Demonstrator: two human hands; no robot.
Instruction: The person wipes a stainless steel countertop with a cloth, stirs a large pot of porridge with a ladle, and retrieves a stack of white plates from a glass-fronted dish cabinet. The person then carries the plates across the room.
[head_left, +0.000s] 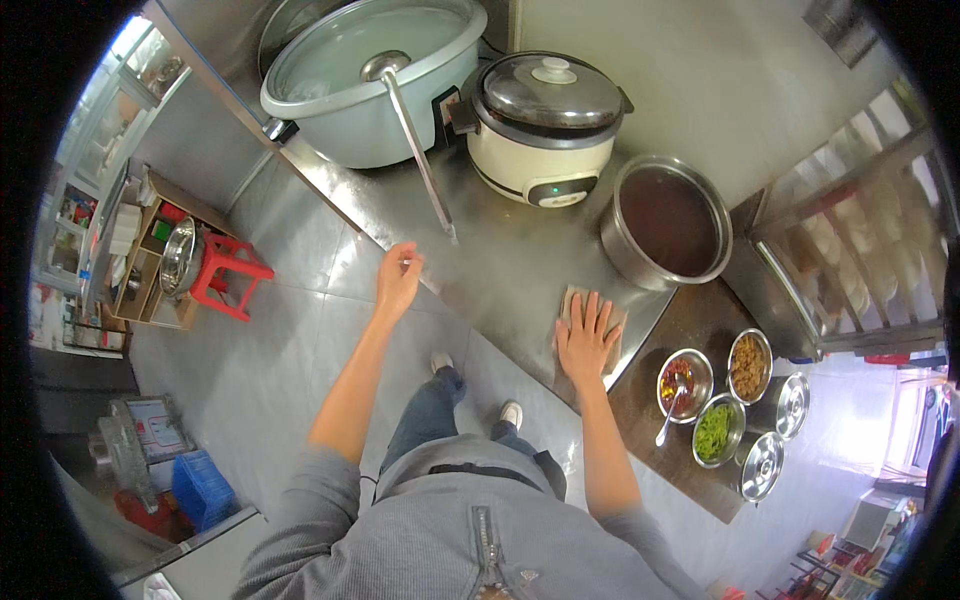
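My right hand (586, 341) presses flat, fingers spread, on a folded brownish cloth (570, 304) at the near right part of a stainless steel counter (495, 277). My left hand (399, 281) hovers by the counter's front edge, its fingers loosely curled; I see nothing held in it. Beyond that hand, a long-handled metal ladle (416, 146) leans over the rim of a large pale-blue oval pot (360, 127), handle end towards me. A steel pot of dark reddish liquid (667, 221) stands past my right hand.
A cream electric cooker (544, 150) with a metal lid and lit green light sits at the back. Several steel containers, including one of chopped greens (716, 431), stand on a brown board (675, 469) at right. A red stool (229, 274) bearing a steel basin (180, 255) is at left.
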